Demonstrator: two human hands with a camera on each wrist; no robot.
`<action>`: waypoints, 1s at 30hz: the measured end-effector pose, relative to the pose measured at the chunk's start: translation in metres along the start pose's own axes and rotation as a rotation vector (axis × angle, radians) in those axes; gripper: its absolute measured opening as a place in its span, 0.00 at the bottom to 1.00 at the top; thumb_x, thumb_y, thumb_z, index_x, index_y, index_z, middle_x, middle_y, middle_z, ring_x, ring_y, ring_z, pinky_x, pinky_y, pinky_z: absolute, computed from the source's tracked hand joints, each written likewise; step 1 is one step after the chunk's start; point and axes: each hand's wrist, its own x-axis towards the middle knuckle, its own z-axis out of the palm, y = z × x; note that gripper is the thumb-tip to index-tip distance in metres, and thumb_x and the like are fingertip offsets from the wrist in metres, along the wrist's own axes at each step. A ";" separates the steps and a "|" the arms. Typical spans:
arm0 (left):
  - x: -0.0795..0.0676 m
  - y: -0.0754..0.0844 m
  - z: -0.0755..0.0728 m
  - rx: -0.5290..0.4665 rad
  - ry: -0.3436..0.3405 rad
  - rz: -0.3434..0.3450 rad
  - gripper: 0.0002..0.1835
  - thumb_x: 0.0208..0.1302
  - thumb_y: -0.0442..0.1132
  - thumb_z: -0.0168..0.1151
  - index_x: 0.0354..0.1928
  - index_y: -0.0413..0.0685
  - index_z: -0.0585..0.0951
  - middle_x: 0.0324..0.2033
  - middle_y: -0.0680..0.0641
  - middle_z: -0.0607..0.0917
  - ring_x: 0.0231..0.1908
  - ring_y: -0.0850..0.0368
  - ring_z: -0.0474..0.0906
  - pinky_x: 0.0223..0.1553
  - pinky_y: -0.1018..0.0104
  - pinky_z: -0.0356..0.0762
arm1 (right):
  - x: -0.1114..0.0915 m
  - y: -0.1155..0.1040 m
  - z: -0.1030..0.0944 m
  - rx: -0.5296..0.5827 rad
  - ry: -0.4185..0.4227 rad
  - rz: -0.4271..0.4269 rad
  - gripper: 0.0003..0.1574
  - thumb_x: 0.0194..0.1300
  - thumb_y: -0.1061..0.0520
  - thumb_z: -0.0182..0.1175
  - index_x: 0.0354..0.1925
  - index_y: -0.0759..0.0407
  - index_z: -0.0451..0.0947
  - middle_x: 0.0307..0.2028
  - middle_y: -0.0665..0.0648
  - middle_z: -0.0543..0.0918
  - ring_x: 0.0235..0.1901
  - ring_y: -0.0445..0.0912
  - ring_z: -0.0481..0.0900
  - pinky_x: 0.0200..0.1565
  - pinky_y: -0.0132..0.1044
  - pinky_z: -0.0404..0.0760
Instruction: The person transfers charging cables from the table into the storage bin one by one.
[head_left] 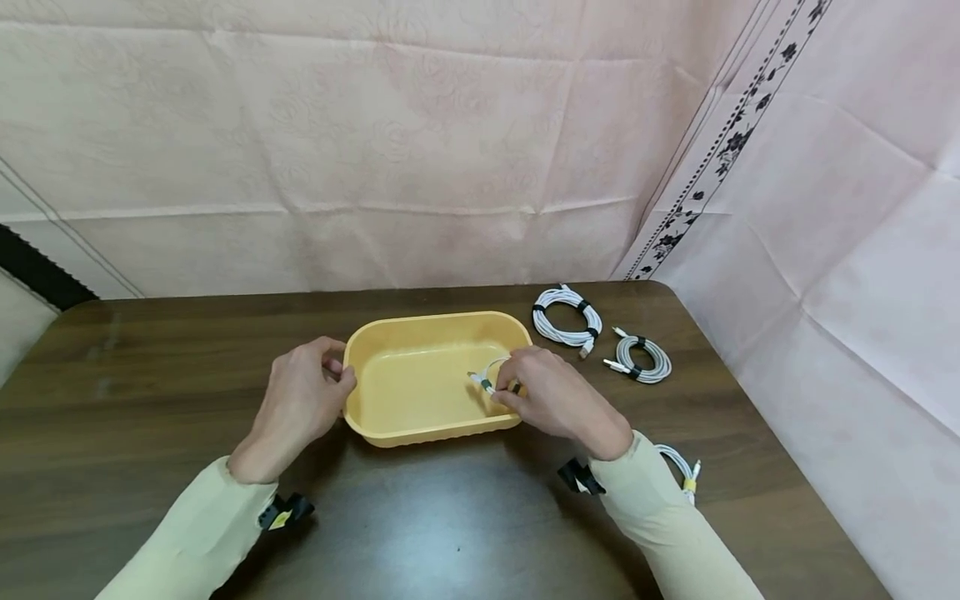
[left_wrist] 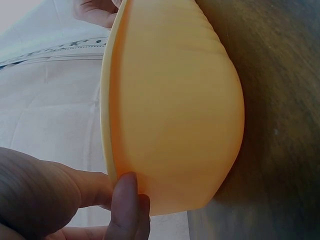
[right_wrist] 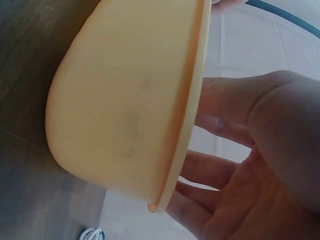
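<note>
A shallow yellow plastic tub (head_left: pixel 408 383) stands on the table. My left hand (head_left: pixel 300 387) pinches its left rim; in the left wrist view, fingers (left_wrist: pixel 125 200) lie against the outer wall and the thumb side is over the edge. Reaching over the right end, my right hand (head_left: pixel 555 392) holds a small coiled white cable (head_left: pixel 483 381) down inside the tub, its plug end poking out to the left of the fingertips. Dark ties show on this cable. From the right wrist view, the tub wall (right_wrist: pixel 125 100) hides the fingertips and the cable.
Right of the tub lie a larger white cable coil (head_left: pixel 566 318) with black ties and a smaller grey-white coil (head_left: pixel 641 358). Another white cable with a yellow tie (head_left: pixel 689 483) is partly hidden by my right sleeve. Patterned cloth (head_left: pixel 420 167) hangs behind the brown wooden table (head_left: pixel 187 383).
</note>
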 end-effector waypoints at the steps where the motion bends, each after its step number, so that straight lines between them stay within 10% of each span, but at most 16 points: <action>1: 0.000 0.000 0.000 -0.003 0.002 0.004 0.19 0.69 0.37 0.57 0.58 0.34 0.79 0.38 0.39 0.84 0.31 0.54 0.82 0.26 0.67 0.78 | 0.000 0.000 0.000 -0.001 -0.003 0.001 0.05 0.64 0.55 0.71 0.32 0.53 0.88 0.35 0.46 0.86 0.39 0.43 0.81 0.45 0.39 0.80; 9: 0.001 0.002 0.002 -0.006 -0.005 -0.010 0.19 0.69 0.37 0.57 0.58 0.34 0.78 0.39 0.39 0.83 0.31 0.53 0.81 0.25 0.67 0.78 | 0.002 -0.005 -0.004 -0.002 -0.022 0.006 0.04 0.64 0.56 0.71 0.32 0.53 0.89 0.45 0.52 0.88 0.47 0.45 0.84 0.50 0.43 0.82; 21: 0.000 0.002 0.001 -0.017 -0.018 -0.017 0.20 0.70 0.37 0.56 0.59 0.33 0.77 0.40 0.38 0.83 0.29 0.54 0.81 0.24 0.66 0.78 | 0.006 -0.009 -0.008 -0.017 -0.106 0.081 0.07 0.65 0.53 0.70 0.29 0.49 0.88 0.28 0.45 0.79 0.27 0.42 0.72 0.30 0.35 0.71; 30: -0.001 0.002 0.001 -0.008 -0.021 -0.023 0.19 0.70 0.37 0.57 0.59 0.34 0.77 0.40 0.39 0.83 0.30 0.54 0.81 0.25 0.67 0.78 | 0.010 -0.008 -0.008 0.010 -0.161 0.104 0.05 0.65 0.53 0.70 0.31 0.48 0.90 0.31 0.43 0.84 0.34 0.42 0.78 0.33 0.35 0.72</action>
